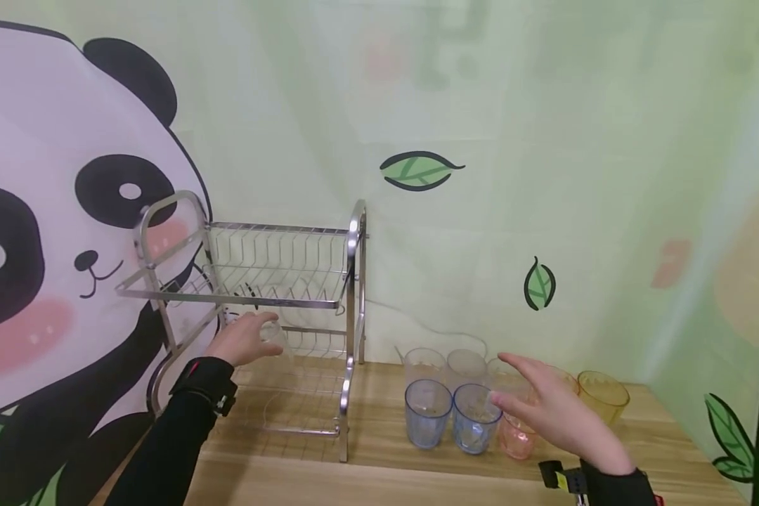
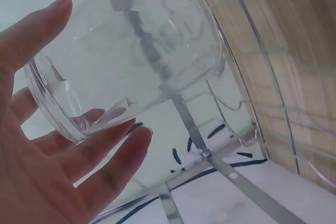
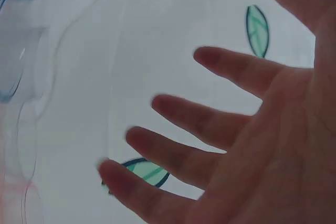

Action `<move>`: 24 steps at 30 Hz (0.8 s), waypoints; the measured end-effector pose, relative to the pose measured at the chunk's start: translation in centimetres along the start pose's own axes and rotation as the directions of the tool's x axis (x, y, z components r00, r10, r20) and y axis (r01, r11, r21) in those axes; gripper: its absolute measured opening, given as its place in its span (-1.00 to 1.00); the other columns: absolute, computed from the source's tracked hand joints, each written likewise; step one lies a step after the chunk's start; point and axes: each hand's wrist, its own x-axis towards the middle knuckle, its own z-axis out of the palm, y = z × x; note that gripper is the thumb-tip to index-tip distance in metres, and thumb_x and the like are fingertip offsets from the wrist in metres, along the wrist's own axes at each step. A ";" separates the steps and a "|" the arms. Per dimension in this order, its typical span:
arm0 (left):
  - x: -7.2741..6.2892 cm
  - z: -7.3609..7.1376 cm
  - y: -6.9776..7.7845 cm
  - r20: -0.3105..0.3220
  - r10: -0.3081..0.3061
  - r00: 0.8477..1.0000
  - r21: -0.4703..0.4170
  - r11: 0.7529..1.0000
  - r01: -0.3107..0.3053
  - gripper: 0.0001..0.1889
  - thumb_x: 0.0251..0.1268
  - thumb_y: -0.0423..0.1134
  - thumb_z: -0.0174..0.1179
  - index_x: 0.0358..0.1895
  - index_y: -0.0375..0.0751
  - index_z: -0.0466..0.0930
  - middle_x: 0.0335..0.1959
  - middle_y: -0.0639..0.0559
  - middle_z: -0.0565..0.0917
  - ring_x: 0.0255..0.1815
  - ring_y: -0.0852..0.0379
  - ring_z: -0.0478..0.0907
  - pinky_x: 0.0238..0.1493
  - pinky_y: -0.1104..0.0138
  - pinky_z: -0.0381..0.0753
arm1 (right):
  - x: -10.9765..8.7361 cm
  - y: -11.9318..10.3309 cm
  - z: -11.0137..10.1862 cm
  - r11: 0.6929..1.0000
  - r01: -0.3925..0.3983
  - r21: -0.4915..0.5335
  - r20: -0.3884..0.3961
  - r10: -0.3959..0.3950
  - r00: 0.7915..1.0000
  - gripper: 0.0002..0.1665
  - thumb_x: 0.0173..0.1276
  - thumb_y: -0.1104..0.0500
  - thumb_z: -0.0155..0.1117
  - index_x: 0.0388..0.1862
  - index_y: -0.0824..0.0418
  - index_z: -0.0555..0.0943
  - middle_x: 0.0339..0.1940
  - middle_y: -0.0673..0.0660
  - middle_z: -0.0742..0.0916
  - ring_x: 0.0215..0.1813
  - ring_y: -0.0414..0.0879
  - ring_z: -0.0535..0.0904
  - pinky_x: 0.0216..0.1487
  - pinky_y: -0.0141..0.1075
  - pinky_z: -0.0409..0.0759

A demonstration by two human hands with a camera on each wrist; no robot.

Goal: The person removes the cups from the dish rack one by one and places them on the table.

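A clear drinking glass [image 2: 121,61] is inside the lower tier of the metal dish rack [image 1: 291,303]. My left hand [image 1: 243,339] holds it near its thick base, thumb on one side and fingers on the other. The glass's far end is close to the rack's wires; whether it touches them I cannot tell. Spread and holding nothing, my right hand [image 1: 553,407] hovers over the glasses on the table. Below and left of it are two blue glasses [image 1: 429,414] and a pink glass [image 1: 516,439], partly covered by the hand.
Clear glasses [image 1: 425,365] stand behind the blue ones, and a yellow glass [image 1: 603,393] is at the right end of the wooden table [image 1: 379,439]. Behind everything hangs a green backdrop [image 1: 481,232] with a panda and leaves. A thin cord [image 1: 439,330] runs along it.
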 end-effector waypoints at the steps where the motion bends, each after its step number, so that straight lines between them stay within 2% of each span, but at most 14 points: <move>1: -0.3 0.1 0.1 -0.007 0.006 1.000 -0.001 1.000 -0.006 -0.27 0.22 -0.02 0.35 0.40 -0.24 0.33 0.28 -0.47 0.36 0.23 -0.42 0.35 0.09 -0.25 0.40 | 0.0 -0.2 0.2 1.000 0.001 0.029 0.005 -0.001 1.000 -0.07 0.35 -0.28 0.20 0.49 0.23 0.24 0.44 0.34 0.35 0.43 0.34 0.20 0.26 0.29 0.27; 5: -1.5 0.7 0.4 -0.075 0.062 0.995 -0.054 0.996 -0.066 -0.29 0.24 -0.04 0.33 0.40 -0.25 0.33 0.25 -0.46 0.39 0.16 -0.39 0.41 0.04 -0.23 0.44 | -0.3 -1.4 0.9 0.990 -0.032 0.138 0.033 0.027 0.999 -0.14 0.39 -0.24 0.19 0.51 0.13 0.23 0.46 0.28 0.33 0.35 0.27 0.34 0.21 0.20 0.39; 9: -3.2 1.5 0.4 -0.172 0.108 0.979 -0.127 0.983 -0.131 -0.31 0.26 -0.08 0.34 0.39 -0.26 0.33 0.24 -0.40 0.42 0.21 -0.36 0.38 0.07 -0.20 0.43 | -0.3 -2.4 1.7 0.981 0.004 0.194 0.050 -0.014 0.999 -0.25 0.46 -0.17 0.13 0.50 0.10 0.26 0.45 0.24 0.36 0.31 0.24 0.40 0.16 0.13 0.47; 10: -3.6 1.7 0.4 -0.188 0.104 0.977 -0.152 0.979 -0.134 -0.31 0.26 -0.09 0.34 0.40 -0.25 0.33 0.26 -0.38 0.41 0.25 -0.36 0.34 0.10 -0.20 0.41 | -0.4 -2.5 2.0 0.980 0.020 0.199 0.044 -0.030 0.999 -0.28 0.48 -0.15 0.12 0.49 0.11 0.27 0.44 0.24 0.38 0.36 0.25 0.34 0.16 0.13 0.47; 14: -5.5 2.3 0.8 -0.227 0.071 0.971 -0.258 0.957 -0.131 -0.26 0.26 0.02 0.32 0.43 -0.19 0.29 0.32 -0.33 0.36 0.28 -0.33 0.32 0.12 -0.22 0.39 | -0.7 -3.2 2.9 0.975 0.067 0.211 0.014 -0.071 0.997 -0.34 0.49 -0.12 0.11 0.46 0.12 0.32 0.40 0.23 0.43 0.34 0.22 0.37 0.14 0.11 0.50; 19: -7.7 2.7 1.2 -0.220 0.015 0.975 -0.411 0.905 -0.106 -0.17 0.24 0.12 0.30 0.46 -0.21 0.21 0.42 -0.31 0.25 0.34 -0.33 0.27 0.21 -0.25 0.30 | -0.7 -4.2 3.9 0.966 0.112 0.234 0.011 -0.118 0.993 -0.34 0.49 -0.11 0.13 0.45 0.16 0.34 0.39 0.22 0.45 0.32 0.23 0.38 0.10 0.06 0.52; 21: -8.3 2.7 1.4 -0.212 -0.005 0.977 -0.445 0.891 -0.092 -0.16 0.24 0.13 0.30 0.47 -0.19 0.20 0.44 -0.30 0.23 0.33 -0.31 0.28 0.22 -0.24 0.32 | -0.8 -4.5 4.2 0.965 0.120 0.234 0.003 -0.124 0.992 -0.33 0.48 -0.12 0.14 0.44 0.17 0.35 0.38 0.21 0.46 0.31 0.22 0.39 0.10 0.08 0.52; 24: -8.7 2.3 2.2 -0.224 -0.008 0.975 -0.451 0.888 -0.096 -0.17 0.23 0.13 0.30 0.47 -0.14 0.21 0.38 -0.30 0.30 0.27 -0.28 0.36 0.15 -0.19 0.42 | -0.9 -4.9 4.4 0.966 0.109 0.236 0.000 -0.112 0.994 -0.31 0.46 -0.15 0.15 0.44 0.14 0.35 0.39 0.16 0.46 0.32 0.20 0.39 0.13 0.12 0.49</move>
